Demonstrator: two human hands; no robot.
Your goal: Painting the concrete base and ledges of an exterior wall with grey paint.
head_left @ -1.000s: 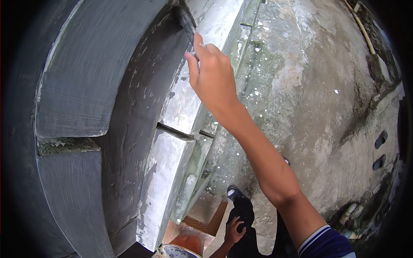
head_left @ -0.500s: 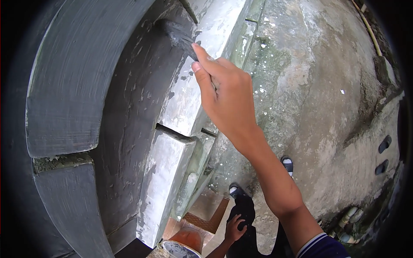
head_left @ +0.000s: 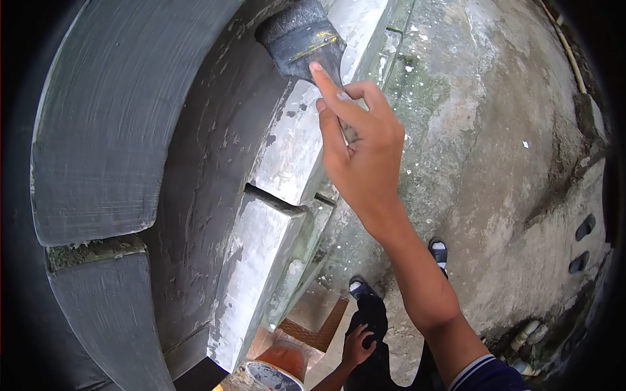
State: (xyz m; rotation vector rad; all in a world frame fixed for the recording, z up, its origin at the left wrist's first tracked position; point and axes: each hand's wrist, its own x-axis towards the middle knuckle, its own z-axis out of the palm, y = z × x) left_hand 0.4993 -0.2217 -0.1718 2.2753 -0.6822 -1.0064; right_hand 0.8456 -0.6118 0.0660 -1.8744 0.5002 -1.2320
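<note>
My right hand (head_left: 365, 137) grips a wide paintbrush (head_left: 301, 40) by its handle, with the index finger stretched along it. Dark grey paint coats its bristles and ferrule. The bristles are over the far end of a recessed dark grey surface (head_left: 195, 163), beside a patchy white ledge (head_left: 251, 260); whether they touch cannot be told. Low by my dark-trousered leg, my left hand (head_left: 357, 345) rests with fingers apart, holding nothing.
A raised grey-painted slab (head_left: 111, 130) runs along the left, split by a gap. An orange bucket (head_left: 285, 358) and a white-rimmed paint container (head_left: 270, 378) stand below the ledge. Dark slippers (head_left: 579, 262) lie on the stained concrete ground (head_left: 482, 215) at right.
The paintbrush has swung round so its broad face shows, and my right hand has shifted slightly right and down. My index finger has straightened along the brush. My left hand stays put.
</note>
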